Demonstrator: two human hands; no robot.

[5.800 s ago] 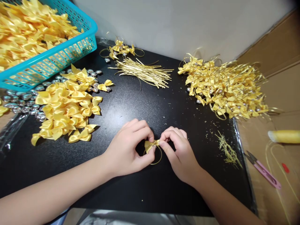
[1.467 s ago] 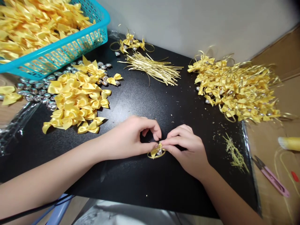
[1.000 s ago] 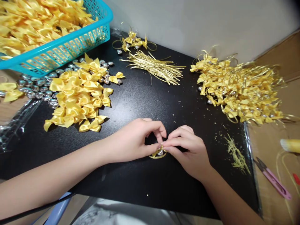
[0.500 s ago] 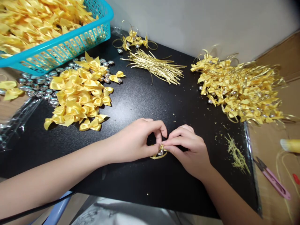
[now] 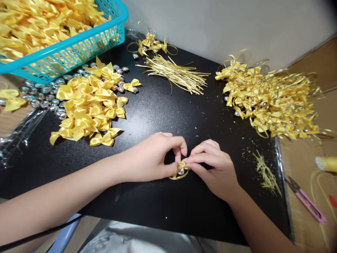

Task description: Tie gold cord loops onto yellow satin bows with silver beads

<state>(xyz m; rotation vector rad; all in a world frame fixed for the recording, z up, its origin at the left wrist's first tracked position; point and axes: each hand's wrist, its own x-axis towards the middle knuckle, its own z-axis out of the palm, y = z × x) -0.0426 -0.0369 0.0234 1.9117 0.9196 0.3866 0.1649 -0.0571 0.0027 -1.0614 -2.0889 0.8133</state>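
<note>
Near the front of the black table, my left hand (image 5: 155, 158) and my right hand (image 5: 214, 168) meet over a gold cord (image 5: 179, 177) bent into a loop. A silver bead (image 5: 181, 170) sits inside the loop, just under the fingertips. My left thumb and fingers pinch the cord's left side, while my right thumb and index finger pinch at its top right. The small knot or gathered bit between the fingertips is partly hidden. To the left lies a heap of yellow ribbon bows (image 5: 84, 102); silver beads (image 5: 44, 95) spread behind it. Cut gold cords (image 5: 173, 75) lie beyond my hands.
A turquoise basket (image 5: 76, 42) full of yellow bows stands at the back left. Bows with beads and cord loops (image 5: 271, 98) are piled at the right. Cord scraps (image 5: 265, 172) lie near the right edge, beside pink thread snips (image 5: 306, 202).
The right fingertips have shifted very slightly right, and a little more of the bead and cord shows between the hands. Both hands keep their pinch; the piles have not changed.
</note>
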